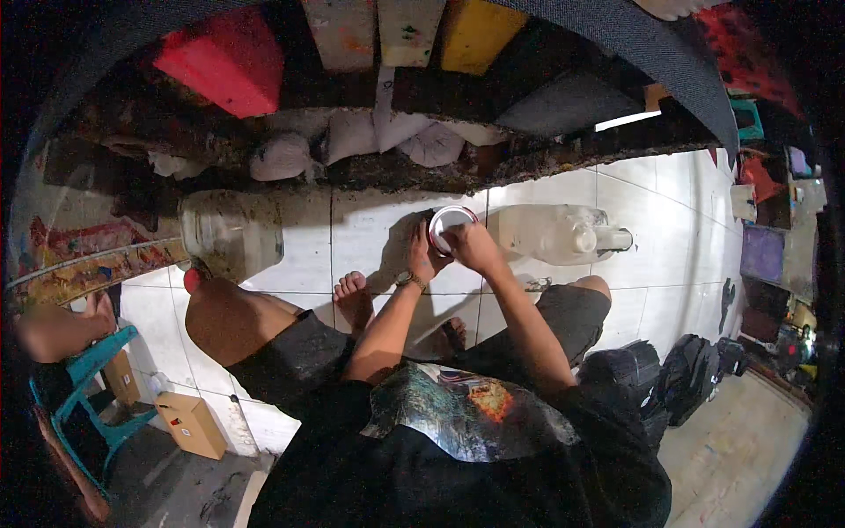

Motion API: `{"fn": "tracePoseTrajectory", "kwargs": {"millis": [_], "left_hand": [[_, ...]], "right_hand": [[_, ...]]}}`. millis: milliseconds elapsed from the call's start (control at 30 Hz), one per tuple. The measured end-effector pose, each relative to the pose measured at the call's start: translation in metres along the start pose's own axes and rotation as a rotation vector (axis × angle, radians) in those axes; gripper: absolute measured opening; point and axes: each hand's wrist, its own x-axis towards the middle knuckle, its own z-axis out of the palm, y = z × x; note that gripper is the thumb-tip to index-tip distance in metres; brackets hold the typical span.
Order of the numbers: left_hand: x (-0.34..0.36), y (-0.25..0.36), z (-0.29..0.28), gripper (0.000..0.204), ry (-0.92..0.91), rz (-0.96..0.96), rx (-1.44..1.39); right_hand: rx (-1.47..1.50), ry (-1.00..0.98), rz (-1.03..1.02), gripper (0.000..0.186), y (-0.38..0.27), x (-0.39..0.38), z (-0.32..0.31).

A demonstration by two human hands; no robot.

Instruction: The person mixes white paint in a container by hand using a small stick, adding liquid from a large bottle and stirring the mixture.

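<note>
Tin point(451, 219): over tiled floor point(656, 260), between clear jar point(233, 233) and jug point(539, 233).
Left hand point(423, 256): we grip its side.
Right hand point(473, 247): at rim; grip, we cannot tell.
Steadiness: we should keep it level.

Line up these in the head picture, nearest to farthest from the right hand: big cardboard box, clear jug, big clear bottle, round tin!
From the right hand:
1. Round tin: right at its fingers.
2. Clear jug: just to the right.
3. Big clear bottle: over to the left.
4. Big cardboard box: far lower left.
</note>
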Motion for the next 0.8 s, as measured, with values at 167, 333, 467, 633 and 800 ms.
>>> {"fn": "tracePoseTrajectory", "kwargs": {"millis": [167, 333, 467, 633, 800], "left_hand": [[0.002, -0.011, -0.004, 0.123, -0.146, -0.185, -0.099], [-0.004, 0.008, -0.011, 0.121, -0.132, -0.188, -0.077], [0.000, 0.014, -0.009, 0.122, -0.099, -0.159, 0.030], [0.002, 0.015, -0.004, 0.124, -0.076, -0.108, -0.114], [0.000, 0.002, 0.003, 0.123, -0.041, -0.088, -0.059]], "right_hand": [[-0.224, -0.020, 0.342, 0.013, 0.012, -0.003, 0.004], [-0.013, 0.105, 0.171, 0.014, -0.005, -0.009, 0.003], [-0.106, 0.027, 0.315, 0.017, 0.006, -0.013, -0.005], [0.030, 0.190, 0.115, 0.015, 0.017, -0.014, 0.010], [-0.131, 0.045, 0.300, 0.013, 0.024, -0.020, 0.011]]}}
